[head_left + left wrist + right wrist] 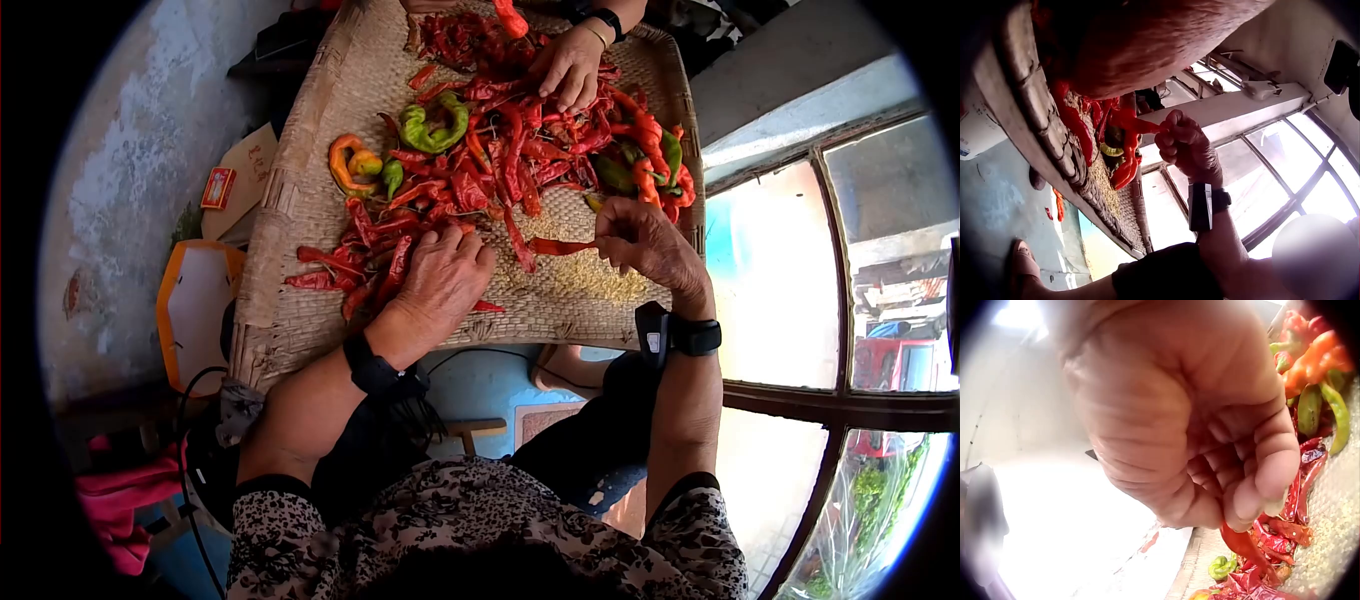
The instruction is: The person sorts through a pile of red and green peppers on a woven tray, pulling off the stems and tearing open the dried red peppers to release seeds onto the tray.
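My right hand (650, 245) pinches one end of a long red chili pepper (562, 247) between thumb and fingers, over the front right of a woven tray (255, 300). The right wrist view shows this chili (1246, 551) hanging below the curled fingers. My left hand (440, 275) lies over a heap of wrinkled red chilies (345, 265) at the tray's front left, back of the hand up. Its fingertips are hidden, and I cannot tell whether they hold a chili. A larger pile of red chilies (515, 150) spreads behind both hands.
Pale seeds (590, 280) cover the tray near my right hand. Curled green peppers (434, 125) and an orange one (350, 165) lie at left. Another person's hand (572, 68) rests on the far pile. A wall stands left, a window (780, 270) right.
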A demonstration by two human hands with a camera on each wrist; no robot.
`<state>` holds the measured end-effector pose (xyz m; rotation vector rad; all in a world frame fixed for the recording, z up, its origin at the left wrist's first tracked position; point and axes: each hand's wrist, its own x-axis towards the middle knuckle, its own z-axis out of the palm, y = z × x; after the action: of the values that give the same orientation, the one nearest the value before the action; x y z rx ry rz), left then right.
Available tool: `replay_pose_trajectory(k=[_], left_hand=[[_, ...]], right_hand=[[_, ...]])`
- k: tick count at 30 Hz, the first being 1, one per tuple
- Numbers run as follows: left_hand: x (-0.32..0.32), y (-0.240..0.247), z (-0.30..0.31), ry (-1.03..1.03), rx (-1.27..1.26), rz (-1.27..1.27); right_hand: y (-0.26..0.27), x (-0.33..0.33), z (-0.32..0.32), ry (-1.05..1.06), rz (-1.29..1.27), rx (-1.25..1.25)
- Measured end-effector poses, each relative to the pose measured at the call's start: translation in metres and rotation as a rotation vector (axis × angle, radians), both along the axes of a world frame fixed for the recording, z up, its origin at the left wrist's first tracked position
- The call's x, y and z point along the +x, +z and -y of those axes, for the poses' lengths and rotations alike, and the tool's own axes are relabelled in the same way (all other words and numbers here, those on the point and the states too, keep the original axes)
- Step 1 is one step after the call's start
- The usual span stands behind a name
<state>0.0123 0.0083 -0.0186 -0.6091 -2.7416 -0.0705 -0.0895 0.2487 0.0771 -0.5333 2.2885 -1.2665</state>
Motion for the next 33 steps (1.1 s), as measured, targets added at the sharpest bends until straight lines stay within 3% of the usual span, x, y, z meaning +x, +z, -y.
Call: replay_pose_trajectory(k=[2,5,9,13,15,16,19,21,23,25,27,30,33], left_hand=[[0.0,0.003,-0.002,-0.006,0.096,0.049],[0.0,0.001,-0.003,-0.04,0.204,-0.012],[0.003,-0.003,-0.002,-0.081,0.117,-0.009],[0.003,-0.004,-0.001,-0.119,0.058,0.062],[0.003,0.0,-0.001,-0.117,0.038,0.101],[0.003,0.002,-0.001,-0.114,0.026,0.12],[0.002,0.001,-0.001,-0.122,0.054,0.095],[0.001,0.0,-0.002,-0.137,0.092,0.05],[0.0,0.001,-0.001,-0.174,0.127,0.102],[0.0,0.002,-0.002,-0.173,0.137,0.11],[-0.001,0.004,-0.003,-0.169,0.15,0.117],[-0.001,0.005,-0.003,-0.194,0.19,0.09],[-0.001,0.004,-0.003,-0.234,0.288,0.063]], right_hand=[[-0.004,0.0,-0.002,0.21,0.142,0.147],[-0.011,0.001,0.001,0.254,0.166,0.099],[0.002,0.0,0.0,0.186,0.249,0.041],[0.011,-0.006,-0.003,0.149,0.123,0.144],[0.014,-0.007,-0.002,-0.09,-0.063,0.015],[0.013,-0.007,0.001,-0.088,-0.062,0.015],[0.003,-0.013,0.014,-0.408,-0.314,-0.5],[-0.009,-0.017,0.008,-0.358,-0.298,-0.468],[-0.016,-0.011,0.015,-0.079,-0.36,0.025],[-0.036,0.003,0.028,0.243,-0.282,0.178],[-0.055,0.018,0.04,0.421,-0.413,0.12],[-0.069,0.032,0.05,0.41,-0.564,0.174],[-0.069,0.033,0.053,0.435,-0.522,0.191]])
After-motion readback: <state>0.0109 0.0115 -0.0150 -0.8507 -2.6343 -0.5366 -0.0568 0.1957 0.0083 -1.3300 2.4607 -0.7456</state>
